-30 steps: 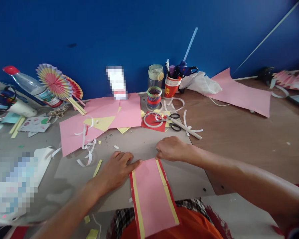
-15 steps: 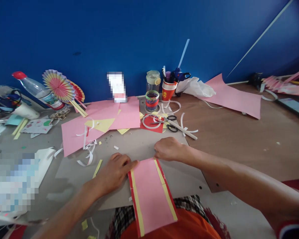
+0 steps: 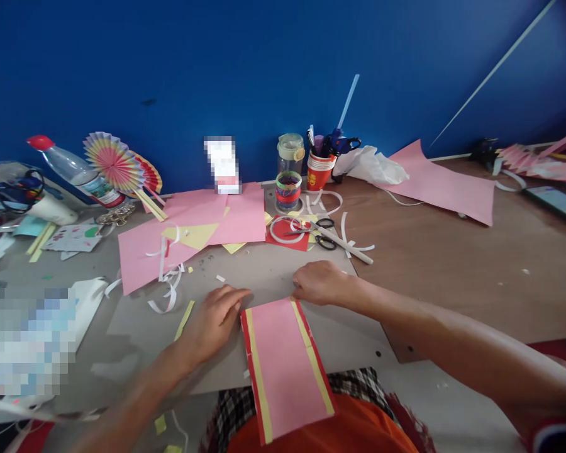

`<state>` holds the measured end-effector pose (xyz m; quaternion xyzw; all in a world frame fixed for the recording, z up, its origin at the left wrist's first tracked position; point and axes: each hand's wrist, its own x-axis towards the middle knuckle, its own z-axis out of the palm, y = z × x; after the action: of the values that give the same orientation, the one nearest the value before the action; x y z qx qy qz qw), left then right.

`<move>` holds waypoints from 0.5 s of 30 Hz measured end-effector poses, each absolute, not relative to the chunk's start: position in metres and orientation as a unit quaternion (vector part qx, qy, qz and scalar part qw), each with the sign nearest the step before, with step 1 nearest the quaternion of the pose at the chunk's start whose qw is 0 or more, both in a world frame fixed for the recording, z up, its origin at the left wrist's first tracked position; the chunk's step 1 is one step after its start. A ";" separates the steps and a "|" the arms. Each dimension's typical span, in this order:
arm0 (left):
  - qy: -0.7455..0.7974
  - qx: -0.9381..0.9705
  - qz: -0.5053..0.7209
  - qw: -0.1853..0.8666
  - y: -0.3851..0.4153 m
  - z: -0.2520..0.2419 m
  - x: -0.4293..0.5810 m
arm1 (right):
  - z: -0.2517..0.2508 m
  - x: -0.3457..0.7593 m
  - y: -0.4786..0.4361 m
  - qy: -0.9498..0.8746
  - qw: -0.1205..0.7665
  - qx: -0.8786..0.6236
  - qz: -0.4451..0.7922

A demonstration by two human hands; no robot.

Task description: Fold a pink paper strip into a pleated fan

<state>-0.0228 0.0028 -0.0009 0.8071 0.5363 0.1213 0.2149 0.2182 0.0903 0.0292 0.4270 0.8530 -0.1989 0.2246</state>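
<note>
A pink paper strip (image 3: 287, 371) with yellow and red bands down both long sides lies in front of me. Its near end hangs past the table's front edge over my lap. My right hand (image 3: 318, 282) is closed at the strip's far right corner, the fingertips pressed together on it. Just left of the strip's far left corner, my left hand (image 3: 221, 314) is open and apart from the paper, fingers stretched out above the table. A thin yellow paper strip (image 3: 184, 319) lies beside my left wrist.
Scissors (image 3: 325, 234) and a tape roll (image 3: 285, 230) lie on red paper. Behind them stand a jar (image 3: 290, 154) and a red paper cup (image 3: 318, 173) of tools. Pink sheets (image 3: 240, 217) and white scraps (image 3: 167, 296) lie further left, near a paper fan (image 3: 113, 163) and a bottle (image 3: 70, 167).
My left hand has let go of the strip's far left corner and drawn a little to the left, its fingers straightening. My right hand stays at the other corner.
</note>
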 end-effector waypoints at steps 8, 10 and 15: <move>0.578 0.789 -0.020 0.207 0.009 0.018 0.004 | 0.035 0.214 0.087 0.861 0.215 0.420 -0.192; 0.581 0.788 -0.035 0.201 0.008 0.018 0.008 | 0.033 0.217 0.088 0.867 0.189 0.411 -0.207; 0.590 0.782 -0.055 0.194 0.007 0.016 0.011 | 0.029 0.236 0.099 0.853 0.082 0.402 -0.322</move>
<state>0.0106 0.0069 0.0161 0.7818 0.5900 -0.0553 0.1941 0.2359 0.0994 0.0287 0.4017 0.8534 -0.3219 0.0818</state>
